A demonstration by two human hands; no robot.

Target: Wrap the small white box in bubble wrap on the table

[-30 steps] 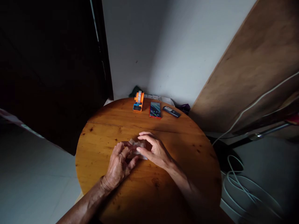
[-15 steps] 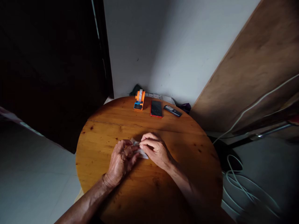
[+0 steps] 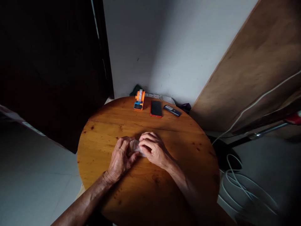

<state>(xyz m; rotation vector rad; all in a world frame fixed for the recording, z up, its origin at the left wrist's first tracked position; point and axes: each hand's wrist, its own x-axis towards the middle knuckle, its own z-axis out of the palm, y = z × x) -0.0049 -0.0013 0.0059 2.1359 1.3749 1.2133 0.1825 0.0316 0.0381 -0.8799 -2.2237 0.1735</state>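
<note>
A small pale, crinkled piece of plastic or paper [image 3: 135, 146] lies at the middle of a round wooden table [image 3: 178, 147]. My left hand [image 3: 121, 158] rests on the table with its fingers pressed against the left side of the piece. My right hand [image 3: 152, 149] is curled, its fingertips pinching the right side of the same piece. Most of the piece is hidden under the fingers.
At the table's far edge stand an orange tape dispenser [image 3: 139, 101], a dark-screened phone in a red case [image 3: 156, 108] and a small dark handset [image 3: 172, 110]. A leaning wooden board [image 3: 254, 62] and white cables [image 3: 237, 188] are to the right. A dark doorway is left.
My right hand has curled from spread fingers into a pinch on the piece, and both hands have drawn closer together. The phone screen has gone dark.
</note>
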